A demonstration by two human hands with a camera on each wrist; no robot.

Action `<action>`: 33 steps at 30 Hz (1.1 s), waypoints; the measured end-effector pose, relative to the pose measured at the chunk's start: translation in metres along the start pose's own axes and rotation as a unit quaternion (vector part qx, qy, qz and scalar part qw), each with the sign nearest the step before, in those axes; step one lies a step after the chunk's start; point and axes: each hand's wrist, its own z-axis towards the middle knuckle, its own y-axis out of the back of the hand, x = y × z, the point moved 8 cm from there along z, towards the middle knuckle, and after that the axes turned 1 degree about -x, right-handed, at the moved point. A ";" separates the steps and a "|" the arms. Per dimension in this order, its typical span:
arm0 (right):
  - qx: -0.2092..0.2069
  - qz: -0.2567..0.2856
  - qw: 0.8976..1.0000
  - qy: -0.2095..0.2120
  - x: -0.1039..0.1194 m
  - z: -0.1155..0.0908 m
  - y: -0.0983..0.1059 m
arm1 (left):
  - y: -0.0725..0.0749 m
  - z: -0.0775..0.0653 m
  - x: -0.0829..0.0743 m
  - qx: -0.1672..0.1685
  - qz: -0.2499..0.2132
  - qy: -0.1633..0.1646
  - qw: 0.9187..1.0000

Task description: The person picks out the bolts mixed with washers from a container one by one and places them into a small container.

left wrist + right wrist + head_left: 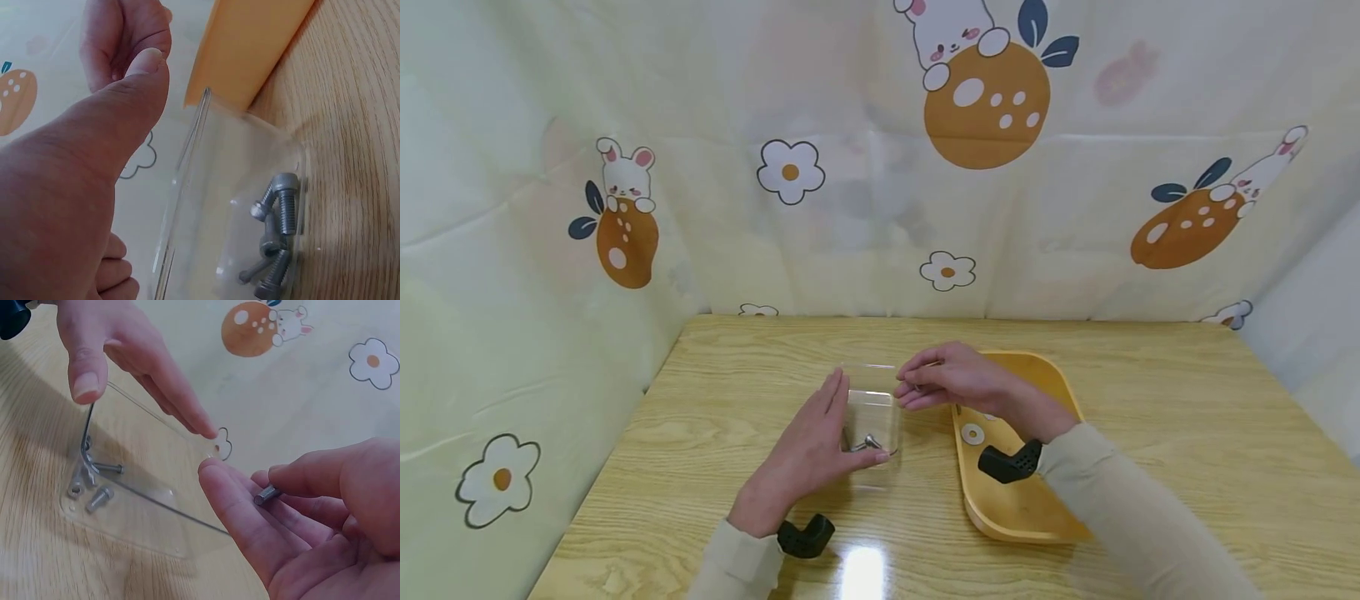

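Observation:
A clear plastic box [872,402] stands on the table with several metal bolts [286,200] gathered in one end. My left hand [808,442] is at the box's left side, fingers straight and thumb stretched over the near end. Whether its fingers press on the wall cannot be told. Just right of the box is my right hand [955,379], palm turned up. Between its thumb and fingers it pinches a small bolt [269,494], whose threaded end shows in the right wrist view; the rest is covered by the fingers.
To the right of the box stands a yellow tray [981,518], partly beneath my right forearm. A pale washer [972,433] lies inside it. A patterned curtain [850,233] hangs behind the wooden table [760,350].

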 end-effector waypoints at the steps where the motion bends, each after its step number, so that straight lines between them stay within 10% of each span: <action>1: 0.000 0.000 1.000 -0.002 0.000 0.002 -0.001 | 0.000 0.000 0.001 0.000 -0.001 0.002 1.000; 33: -0.028 -0.100 0.993 -0.052 -0.008 0.047 -0.033 | -0.008 0.001 0.010 -0.022 0.004 -0.011 1.000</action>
